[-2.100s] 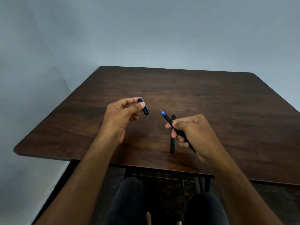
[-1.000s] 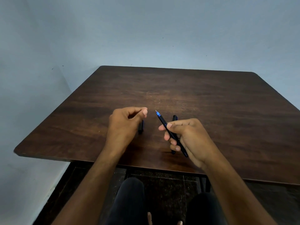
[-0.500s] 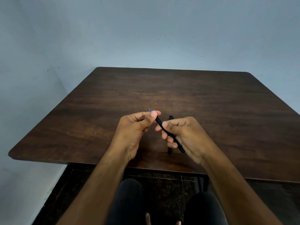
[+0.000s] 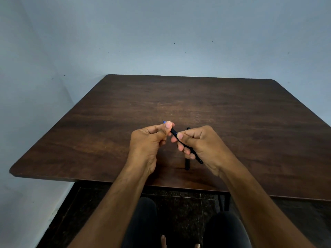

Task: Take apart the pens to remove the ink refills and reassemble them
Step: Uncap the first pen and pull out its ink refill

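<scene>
Black pen (image 4: 174, 131) sits slanted above the tabletop (image 4: 232, 113), held between both hands near the middle of the near edge. The left hand (image 4: 149, 138) pinches its front end between thumb and curled fingers, with the blue tip and fine metal point poking out past the thumb toward the far left. The right hand (image 4: 202, 142) wraps its curled fingers around the barrel, thumb pressed on top, and the ridged rear end sticks out below the palm toward the near edge. A second black pen (image 4: 187, 163) lies flat on the tabletop under the right hand, pointing from the near edge toward the far edge, mostly hidden by the fingers. No writing or brand mark can be read on either pen. Dark-clothed knees (image 4: 143, 221) show below the near edge.
</scene>
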{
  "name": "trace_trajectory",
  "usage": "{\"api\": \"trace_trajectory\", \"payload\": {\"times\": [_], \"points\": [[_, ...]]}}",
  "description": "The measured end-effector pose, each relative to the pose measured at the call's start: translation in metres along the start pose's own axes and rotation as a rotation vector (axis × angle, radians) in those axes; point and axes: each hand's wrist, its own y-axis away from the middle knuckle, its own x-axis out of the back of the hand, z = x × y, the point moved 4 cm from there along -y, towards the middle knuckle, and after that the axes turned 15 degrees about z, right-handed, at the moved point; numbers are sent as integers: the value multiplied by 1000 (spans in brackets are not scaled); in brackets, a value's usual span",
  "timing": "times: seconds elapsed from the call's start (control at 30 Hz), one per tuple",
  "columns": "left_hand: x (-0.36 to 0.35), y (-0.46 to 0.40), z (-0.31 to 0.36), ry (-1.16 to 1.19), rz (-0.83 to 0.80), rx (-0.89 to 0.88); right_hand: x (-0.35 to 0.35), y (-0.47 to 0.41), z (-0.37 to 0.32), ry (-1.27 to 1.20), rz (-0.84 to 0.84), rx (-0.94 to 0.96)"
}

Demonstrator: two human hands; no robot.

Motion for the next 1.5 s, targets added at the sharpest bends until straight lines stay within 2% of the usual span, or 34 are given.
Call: {"api": "trace_trajectory", "payload": {"times": [0.43,0.53,0.6,0.7,0.8,0.93,1.1,1.27,1.33,1.5], "points": [[0,3,-1,37,85,-16,-1,-1,-2,113,40,93],[-2,7,-1,35,11,-49,-2,0,-1,-15,22,13],[-4,8,1,21,-118,-47,-3,0,0,-169,-13,-94],[-7,11,2,-4,-267,8,-3,2,-2,-244,-69,-149],[-8,11,1,90,-216,73,-4,4,-4,-241,-100,-129],[-6,8,-2,147,-157,37,-5,5,-5,-162,-45,-31],[-3,8,-2,92,-92,-22,-3,5,-8,-32,20,73],[-3,7,3,36,-88,5,-1,7,-11,-64,16,60],[-6,8,4,-6,-117,21,-1,7,-11,-57,17,69],[-6,8,7,-16,-309,-2,4,7,-10,-25,51,81]]}}
